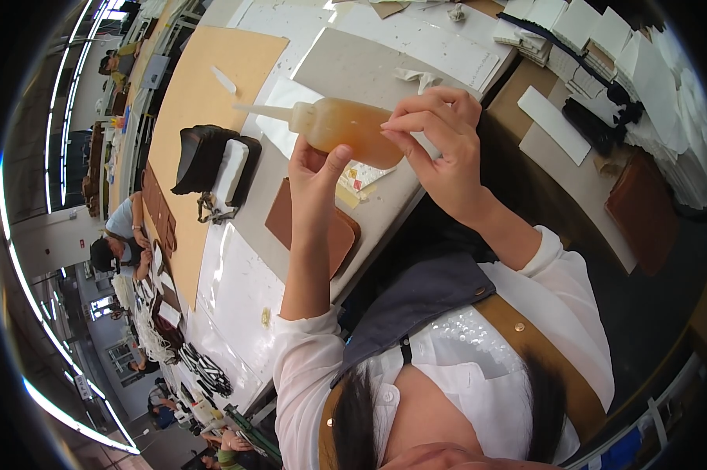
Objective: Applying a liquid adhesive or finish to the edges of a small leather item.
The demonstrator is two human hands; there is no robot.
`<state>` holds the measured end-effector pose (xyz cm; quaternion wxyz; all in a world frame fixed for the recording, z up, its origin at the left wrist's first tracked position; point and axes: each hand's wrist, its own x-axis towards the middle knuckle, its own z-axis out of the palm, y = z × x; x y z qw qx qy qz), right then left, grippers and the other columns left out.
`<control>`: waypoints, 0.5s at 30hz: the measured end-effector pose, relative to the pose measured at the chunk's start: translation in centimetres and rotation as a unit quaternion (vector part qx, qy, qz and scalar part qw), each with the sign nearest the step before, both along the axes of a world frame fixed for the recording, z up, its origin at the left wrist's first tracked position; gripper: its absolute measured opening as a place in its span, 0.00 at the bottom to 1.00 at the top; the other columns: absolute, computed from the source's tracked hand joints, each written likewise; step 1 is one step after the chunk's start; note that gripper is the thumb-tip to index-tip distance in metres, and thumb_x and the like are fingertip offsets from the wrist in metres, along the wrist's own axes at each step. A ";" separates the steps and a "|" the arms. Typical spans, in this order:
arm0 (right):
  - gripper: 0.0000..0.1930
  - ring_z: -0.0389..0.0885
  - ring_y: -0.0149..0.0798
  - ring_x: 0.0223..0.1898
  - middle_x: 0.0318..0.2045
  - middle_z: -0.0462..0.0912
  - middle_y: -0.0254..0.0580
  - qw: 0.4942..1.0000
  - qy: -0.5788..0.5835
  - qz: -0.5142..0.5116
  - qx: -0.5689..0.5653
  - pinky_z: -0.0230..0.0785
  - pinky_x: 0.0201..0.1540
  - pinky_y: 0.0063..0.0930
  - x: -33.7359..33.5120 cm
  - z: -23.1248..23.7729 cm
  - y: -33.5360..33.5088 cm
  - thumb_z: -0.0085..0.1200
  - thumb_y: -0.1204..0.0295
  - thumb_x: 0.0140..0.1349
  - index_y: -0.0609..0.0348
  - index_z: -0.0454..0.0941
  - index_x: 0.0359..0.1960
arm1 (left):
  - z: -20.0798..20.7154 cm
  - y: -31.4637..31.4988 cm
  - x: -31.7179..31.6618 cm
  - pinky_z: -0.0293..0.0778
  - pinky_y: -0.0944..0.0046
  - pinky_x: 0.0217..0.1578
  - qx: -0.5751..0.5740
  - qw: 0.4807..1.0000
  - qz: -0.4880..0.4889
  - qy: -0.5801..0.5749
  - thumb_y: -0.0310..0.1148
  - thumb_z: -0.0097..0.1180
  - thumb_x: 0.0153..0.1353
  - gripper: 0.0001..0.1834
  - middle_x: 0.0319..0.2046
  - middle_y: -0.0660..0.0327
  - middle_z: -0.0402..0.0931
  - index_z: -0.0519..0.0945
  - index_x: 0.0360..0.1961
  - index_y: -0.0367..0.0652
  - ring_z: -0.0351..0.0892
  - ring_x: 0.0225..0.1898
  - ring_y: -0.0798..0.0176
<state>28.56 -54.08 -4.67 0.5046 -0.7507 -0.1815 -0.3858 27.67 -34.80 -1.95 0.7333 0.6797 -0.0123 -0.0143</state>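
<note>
A: What is seen on the left side of the scene?

B: A black pouch (212, 160) is lying on the long table (236, 290), left of the hands. A little nearer, a brown leather piece (334, 235) is placed flat, below the left hand.

A: And the bottle, where is it kept?

B: The squeeze bottle (334, 124) is held in the air above the table, lying almost sideways, with its thin nozzle pointed to the left. An amber liquid is seen inside, probably glue.

A: How is it gripped?

B: It is grasped by both hands. The left hand (316, 174) is closed on the lower side of the body, with the thumb pressed near the bottom end. The right hand (436, 137) is pinched on the same end from above with the fingertips.

A: How is the bottle judged to handle?

B: It is judged to be light and soft. The plastic wall can be pressed in, so liquid may be pushed out if it is squeezed too much. The surface may be a little slippery or sticky, which cannot be told. The thick middle of the body is the best place to be held, not the thin nozzle, which can bend.

A: And on the far right?

B: Stacks of white paper (643, 63) are lying there, well apart from the hands.
</note>
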 end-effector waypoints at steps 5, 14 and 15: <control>0.06 0.74 0.34 0.44 0.37 0.84 0.25 0.998 -0.029 -0.042 -0.033 0.54 0.54 0.35 0.1 -0.1 0.1 0.67 0.73 0.56 0.48 0.83 0.33 | 0.4 -0.4 -0.1 0.77 0.54 0.57 0.018 1.000 -0.014 -0.008 0.35 0.59 0.70 0.24 0.52 0.50 0.79 0.70 0.60 0.31 0.82 0.53 0.56; 0.06 0.77 0.34 0.44 0.36 0.83 0.25 1.000 0.001 0.003 -0.019 0.54 0.55 0.37 0.2 0.2 -0.1 0.66 0.74 0.57 0.50 0.84 0.35 | 0.3 -0.3 0.3 0.77 0.56 0.56 0.022 1.000 -0.008 0.001 0.36 0.57 0.71 0.22 0.51 0.51 0.79 0.72 0.58 0.32 0.82 0.51 0.57; 0.06 0.77 0.34 0.44 0.36 0.83 0.25 0.998 -0.015 -0.019 -0.053 0.54 0.56 0.38 0.3 0.1 -0.1 0.66 0.75 0.56 0.50 0.83 0.34 | 0.3 -0.3 0.3 0.77 0.56 0.56 0.021 1.000 -0.008 0.000 0.36 0.57 0.71 0.22 0.51 0.51 0.79 0.72 0.58 0.32 0.82 0.51 0.57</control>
